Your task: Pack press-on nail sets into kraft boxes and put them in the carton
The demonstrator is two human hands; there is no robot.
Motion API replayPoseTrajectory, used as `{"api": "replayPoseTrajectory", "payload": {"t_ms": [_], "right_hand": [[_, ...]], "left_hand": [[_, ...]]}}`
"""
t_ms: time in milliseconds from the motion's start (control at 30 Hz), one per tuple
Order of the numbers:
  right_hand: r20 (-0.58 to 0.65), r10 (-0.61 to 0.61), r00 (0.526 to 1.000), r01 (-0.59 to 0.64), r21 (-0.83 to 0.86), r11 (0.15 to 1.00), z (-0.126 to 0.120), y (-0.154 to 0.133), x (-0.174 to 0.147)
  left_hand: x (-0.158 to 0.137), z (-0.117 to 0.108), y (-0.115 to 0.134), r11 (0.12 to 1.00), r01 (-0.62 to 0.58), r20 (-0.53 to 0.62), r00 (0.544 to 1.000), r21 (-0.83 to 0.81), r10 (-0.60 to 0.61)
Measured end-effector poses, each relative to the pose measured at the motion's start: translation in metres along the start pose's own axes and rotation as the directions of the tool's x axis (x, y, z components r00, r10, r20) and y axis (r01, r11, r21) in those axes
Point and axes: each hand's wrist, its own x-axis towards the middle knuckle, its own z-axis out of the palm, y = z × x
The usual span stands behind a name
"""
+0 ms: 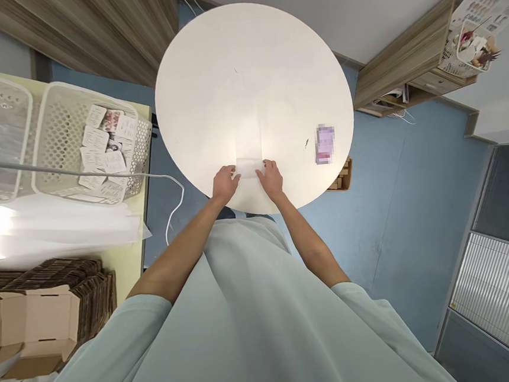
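Observation:
A thin white sheet, paper or plastic film, lies on the round white table close to its near edge. Its near end looks folded over, and its far part almost blends into the tabletop. At the left side of the fold is my left hand, fingers curled and thumb at the sheet's edge. Mirroring it, my right hand has bent fingers and its thumb on the right side. Both appear closed on the sheet, though the fingertips are small in view.
A pixelated purple rectangular item rests on the table's right. On the left bench stand a perforated basket with printed cards, white plastic sheets and stacked flat cardboard boxes. A white cable hangs beside the bench. Below the table's right edge sits a small box.

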Motion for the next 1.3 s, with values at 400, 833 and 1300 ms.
{"api": "replayPoseTrajectory", "payload": {"t_ms": [400, 833, 1300], "right_hand": [[0.139, -0.347, 0.927, 0.365, -0.137, 0.921, 0.001, 0.004, -0.007], [0.250, -0.324, 0.912, 0.329, 0.025, 0.944, -0.003, 0.026, -0.056], [0.321, -0.231, 0.918, 0.089, 0.401, 0.912, -0.038, 0.025, -0.016]], "left_hand": [[0.007, 0.002, 0.014, 0.858, -0.486, 0.246, 0.863, 0.169, 0.441], [-0.046, 0.008, -0.016, 0.859, -0.456, 0.346, 0.864, 0.233, 0.365], [-0.020, -0.006, -0.006, 0.923, -0.347, 0.280, 0.914, 0.167, 0.293]]}}
